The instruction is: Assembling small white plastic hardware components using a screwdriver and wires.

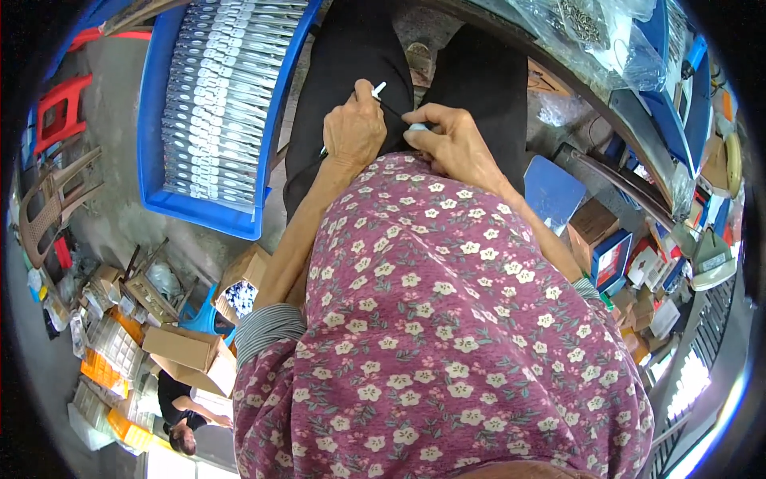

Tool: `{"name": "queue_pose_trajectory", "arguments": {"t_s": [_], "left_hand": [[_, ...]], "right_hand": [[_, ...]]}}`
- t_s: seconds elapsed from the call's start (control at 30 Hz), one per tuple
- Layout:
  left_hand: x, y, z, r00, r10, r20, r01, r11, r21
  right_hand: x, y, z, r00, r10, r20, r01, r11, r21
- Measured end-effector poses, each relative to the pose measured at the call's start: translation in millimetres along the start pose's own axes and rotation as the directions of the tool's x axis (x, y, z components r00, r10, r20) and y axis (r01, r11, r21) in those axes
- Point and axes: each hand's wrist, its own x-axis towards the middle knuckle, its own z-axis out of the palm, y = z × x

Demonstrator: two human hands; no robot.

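Note:
My left hand (355, 128) is closed over my lap, its fingers curled round a slim white stick-like piece (379, 89) whose tip pokes out past the thumb side. Most of that piece is hidden by the hand. To its right, my right hand (453, 137) pinches a small pale white piece (417, 127) between thumb and fingers. A thin dark line, perhaps a cord, seems to run between the two hands; against the black trousers it is hard to make out.
At the left stands a blue tray (259, 180) filled with rows of slim white-and-grey pieces. A worktable edge (590, 84) curves past at the upper right, bearing a plastic bag of small metal parts (581, 22). Cardboard boxes (187, 355), a chair (52, 203) and another person (182, 415) are farther off.

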Motion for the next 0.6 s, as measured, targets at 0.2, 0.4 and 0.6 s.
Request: {"name": "queue_pose_trajectory", "arguments": {"t_s": [0.2,0.4,0.6], "left_hand": [[3,-1,6,0.999,0.009,-0.042,-0.009,1.0,0.003],[9,-4,10,0.996,0.026,-0.091,-0.023,0.999,0.037],[6,-4,7,0.998,-0.008,-0.06,0.015,0.993,0.116]], "right_hand": [[2,-3,-3,0.957,0.267,0.116,-0.286,0.794,0.536],[11,10,-10,0.897,0.284,0.339,-0.436,0.438,0.786],[23,35,-6,0.841,0.152,0.519,-0.54,0.226,0.81]]}}
